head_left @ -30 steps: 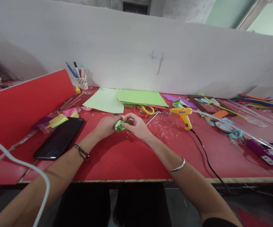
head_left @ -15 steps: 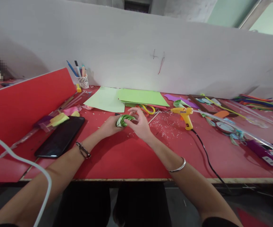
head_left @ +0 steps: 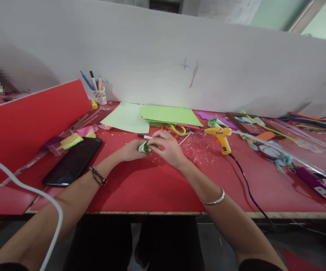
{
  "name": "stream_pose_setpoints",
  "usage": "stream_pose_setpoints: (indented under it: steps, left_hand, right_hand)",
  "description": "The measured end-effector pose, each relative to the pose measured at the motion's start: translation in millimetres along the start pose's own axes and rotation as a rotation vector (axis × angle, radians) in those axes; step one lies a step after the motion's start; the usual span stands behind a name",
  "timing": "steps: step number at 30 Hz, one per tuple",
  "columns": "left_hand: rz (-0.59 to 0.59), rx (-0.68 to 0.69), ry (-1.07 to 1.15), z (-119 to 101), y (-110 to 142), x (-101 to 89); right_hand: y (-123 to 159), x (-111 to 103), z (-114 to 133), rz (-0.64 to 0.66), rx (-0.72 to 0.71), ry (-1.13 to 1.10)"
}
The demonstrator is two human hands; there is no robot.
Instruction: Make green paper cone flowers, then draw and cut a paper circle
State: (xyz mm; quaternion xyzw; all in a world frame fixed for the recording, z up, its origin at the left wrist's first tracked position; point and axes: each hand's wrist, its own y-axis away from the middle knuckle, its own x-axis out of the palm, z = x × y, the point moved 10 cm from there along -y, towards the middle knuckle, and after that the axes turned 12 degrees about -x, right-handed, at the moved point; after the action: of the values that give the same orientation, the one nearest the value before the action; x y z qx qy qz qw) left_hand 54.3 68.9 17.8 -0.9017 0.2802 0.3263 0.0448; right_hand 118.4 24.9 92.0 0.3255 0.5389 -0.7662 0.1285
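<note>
Low over the red tabletop [head_left: 140,188], my left hand [head_left: 129,151] is wrapped round a rolled green paper [head_left: 143,147] with dark lines on its outside. From the other side, my right hand [head_left: 170,149] has its thumb and fingers closed at the paper's open rim. Those fingers cover part of the rim. Just behind the hands lies a black-capped white marker [head_left: 144,136]. Scissors with yellow and orange handles [head_left: 181,130] lie beyond my right hand, partly hidden by it.
A yellow glue gun [head_left: 222,141] with a black cord stands on the right, near paper scraps [head_left: 199,150]. Light green sheets [head_left: 171,114] lie against the white partition [head_left: 151,56]. At left are a black phone [head_left: 72,162], a red board [head_left: 38,124] and a pen cup [head_left: 100,97].
My right hand's fingers loosened and spread half a second ago, showing more of the green roll, and have closed at its rim again. The marker now shows more fully behind the hands.
</note>
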Motion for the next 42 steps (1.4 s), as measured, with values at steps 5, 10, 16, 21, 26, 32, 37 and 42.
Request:
stream_pose_setpoints:
  steps: [5,10,16,21,26,32,37,42]
  left_hand:
    - [0.123,-0.066,-0.045,4.0,3.2,9.3]
    - [0.219,-0.083,-0.1,4.0,8.4,12.6]
    - [0.355,-0.117,-0.16,7.1,16.9,18.1]
    - [0.41,-0.137,-0.143,9.4,20.5,20.9]
    - [0.446,-0.129,-0.133,10.3,22.3,22.9]
    - [0.254,0.047,-0.196,-13.8,19.4,8.1]
    - [-0.284,0.139,-0.491,-33.2,18.3,-27.3]
    - [-0.246,0.127,-0.44,-28.7,12.9,-14.0]
  right_hand:
    - [-1.5,6.2,13.1,0.184,-0.128,0.114]
    - [-1.6,10.5,20.6,0.27,-0.168,0.202]
    - [-0.2,19.2,22.3,0.246,-0.153,0.002]
    - [1.5,26.6,23.7,0.267,-0.133,-0.069]
    - [1.0,29.2,26.8,0.292,-0.088,-0.11]
    - [0.1,19.5,12.1,0.144,0.081,-0.164]
    - [19.0,11.1,-31.2,-0.08,0.406,-0.204]
    - [21.4,15.8,-33.7,-0.084,0.425,-0.235]
